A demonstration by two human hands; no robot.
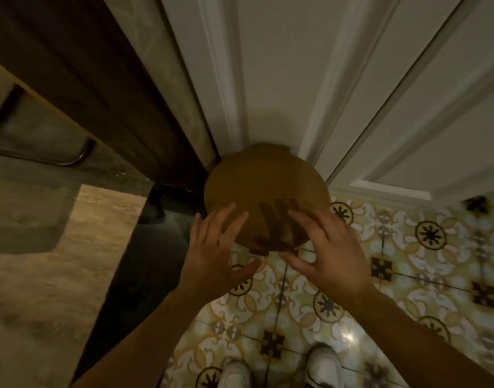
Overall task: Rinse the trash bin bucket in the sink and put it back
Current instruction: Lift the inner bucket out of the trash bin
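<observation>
Brown round trash bin (265, 189) standing upright in the door corner, lid facing up | left hand (212, 253) at 7 o'clock, right hand (327, 256) at 5 o'clock, fingers spread and relaxed, gripping nothing

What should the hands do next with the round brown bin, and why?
Probably lower both hands onto the bin's lid and take hold. The left hand and right hand are spread open at its near edge, gripping nothing, and the lid lies shut, standing on the floor by the white door.
</observation>
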